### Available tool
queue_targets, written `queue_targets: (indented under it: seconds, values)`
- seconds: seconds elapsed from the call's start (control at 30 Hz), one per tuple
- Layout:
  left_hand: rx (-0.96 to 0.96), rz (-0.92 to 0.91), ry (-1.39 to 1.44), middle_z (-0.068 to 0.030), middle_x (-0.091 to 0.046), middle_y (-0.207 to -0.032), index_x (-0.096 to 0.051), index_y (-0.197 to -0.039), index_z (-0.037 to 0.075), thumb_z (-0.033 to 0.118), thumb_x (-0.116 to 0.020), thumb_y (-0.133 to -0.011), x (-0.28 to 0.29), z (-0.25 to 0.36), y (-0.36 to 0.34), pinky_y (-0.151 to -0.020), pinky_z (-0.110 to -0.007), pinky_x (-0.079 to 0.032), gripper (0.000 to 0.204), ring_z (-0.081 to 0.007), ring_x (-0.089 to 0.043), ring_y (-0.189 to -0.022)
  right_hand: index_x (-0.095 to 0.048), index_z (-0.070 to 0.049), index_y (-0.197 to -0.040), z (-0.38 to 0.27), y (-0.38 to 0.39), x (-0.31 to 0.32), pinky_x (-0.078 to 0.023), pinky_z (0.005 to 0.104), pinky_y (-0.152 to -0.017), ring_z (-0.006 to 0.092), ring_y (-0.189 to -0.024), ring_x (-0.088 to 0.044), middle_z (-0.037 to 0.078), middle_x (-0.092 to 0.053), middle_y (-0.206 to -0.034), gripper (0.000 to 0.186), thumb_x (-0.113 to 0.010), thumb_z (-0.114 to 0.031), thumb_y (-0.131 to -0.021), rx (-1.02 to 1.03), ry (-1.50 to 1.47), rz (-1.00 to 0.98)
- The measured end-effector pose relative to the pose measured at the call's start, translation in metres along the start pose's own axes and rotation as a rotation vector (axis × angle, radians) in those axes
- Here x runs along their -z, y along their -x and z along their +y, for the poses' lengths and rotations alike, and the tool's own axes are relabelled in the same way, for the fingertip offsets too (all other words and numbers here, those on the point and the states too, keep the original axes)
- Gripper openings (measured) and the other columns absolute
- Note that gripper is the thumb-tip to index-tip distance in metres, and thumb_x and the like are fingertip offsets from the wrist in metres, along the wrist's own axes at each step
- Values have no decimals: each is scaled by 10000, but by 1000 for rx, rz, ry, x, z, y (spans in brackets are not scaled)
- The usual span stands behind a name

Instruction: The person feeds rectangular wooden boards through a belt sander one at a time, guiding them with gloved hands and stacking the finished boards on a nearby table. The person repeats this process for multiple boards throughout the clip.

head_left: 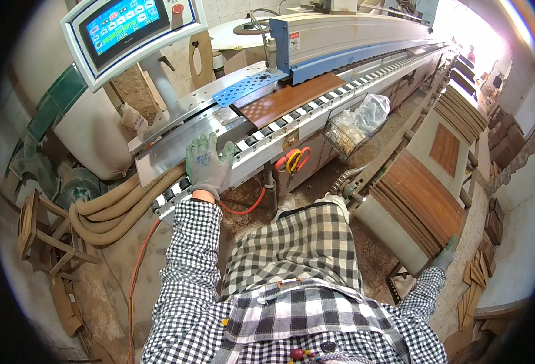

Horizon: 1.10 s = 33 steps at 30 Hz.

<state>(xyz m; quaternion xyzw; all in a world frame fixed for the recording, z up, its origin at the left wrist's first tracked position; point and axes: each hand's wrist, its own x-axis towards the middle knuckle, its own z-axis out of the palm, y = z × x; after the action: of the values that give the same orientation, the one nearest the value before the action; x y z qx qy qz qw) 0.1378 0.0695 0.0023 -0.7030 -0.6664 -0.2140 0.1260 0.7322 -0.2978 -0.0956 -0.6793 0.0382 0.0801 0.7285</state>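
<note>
My left hand (pixel 208 165), in a grey glove with green fingertips, lies flat with fingers spread on the near end of the long machine's roller track (pixel 252 140). Nothing is held in it. A brown wood-grain board (pixel 294 97) rests on the machine bed beyond it, its far part running under the blue-edged cover. Low at the right, my gloved right hand (pixel 444 258) touches the near corner of a stack of brown boards (pixel 422 197). Its fingers stretch along the stack's edge, and they show only in part.
A control panel with a lit screen (pixel 123 27) stands at the upper left. Red-handled scissors (pixel 294 160) and a wire basket with clear plastic (pixel 357 124) hang on the machine's side. Thick hoses (pixel 107 219) curve beside a wooden stool (pixel 52 233). More boards (pixel 461 109) lie farther along the conveyor.
</note>
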Motion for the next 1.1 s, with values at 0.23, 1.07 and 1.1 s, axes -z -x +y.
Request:
queue_targets:
  seconds: [0.23, 1.07, 1.1]
  values:
    - [-27, 24, 16, -164, -546, -1442, -540, -1417, 104, 604, -459, -978, -3, -2, 0, -1183, -469, -271, 670, -345, -444, -1388, -563, 60, -1343, 16, -25, 14, -510, 427, -974, 324, -1142, -576, 185, -589, -1327, 611, -633, -427, -981, -76, -227, 90]
    - [-381, 116, 407, -119, -399, -1544, -425, -1515, 187, 555, -654, -884, 66, -17, 77, -1185, -539, -248, 766, -369, -355, -1426, -514, -22, -1372, 7, 116, -124, -481, 382, -1056, 233, -1235, -551, 131, -550, -1374, 409, -596, -120, -983, -229, -712, -905]
    - [-398, 93, 389, -119, -380, -1558, -419, -1520, 194, 568, -648, -882, 74, -17, 83, -1188, -548, -237, 775, -379, -334, -1438, -507, -25, -1391, -9, 151, -149, -482, 368, -1048, 237, -1249, -548, 151, -549, -1381, 449, -519, -12, -942, -273, -695, -952]
